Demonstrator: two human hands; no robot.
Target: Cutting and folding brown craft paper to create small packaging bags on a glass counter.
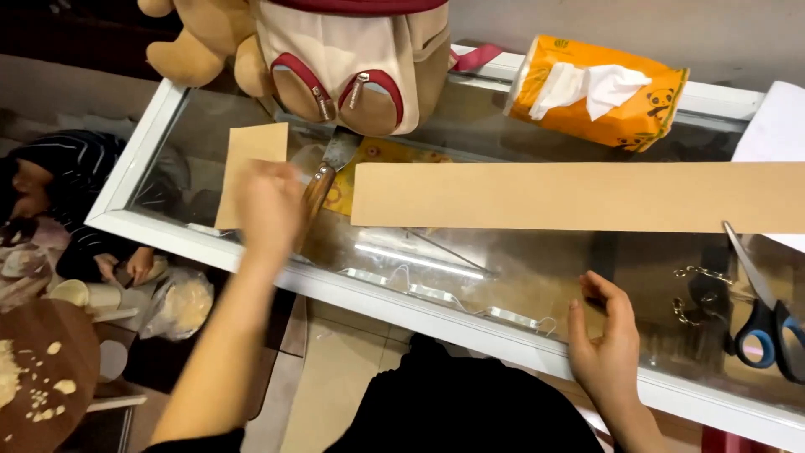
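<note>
Down close, the right hand (608, 344) rests flat and empty on the glass surface (503, 277). Blurry left hand (270, 205) fingers touch the knife (323, 180) handle; grip unclear. Its blade could slip and nick the long cardboard strip (579, 197) just beyond.

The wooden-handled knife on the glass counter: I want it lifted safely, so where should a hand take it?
Grip the brown wooden handle, coming from the near counter edge beside the left hand. The wide metal blade points away toward the beige backpack, so the handle end lies closest.
</note>
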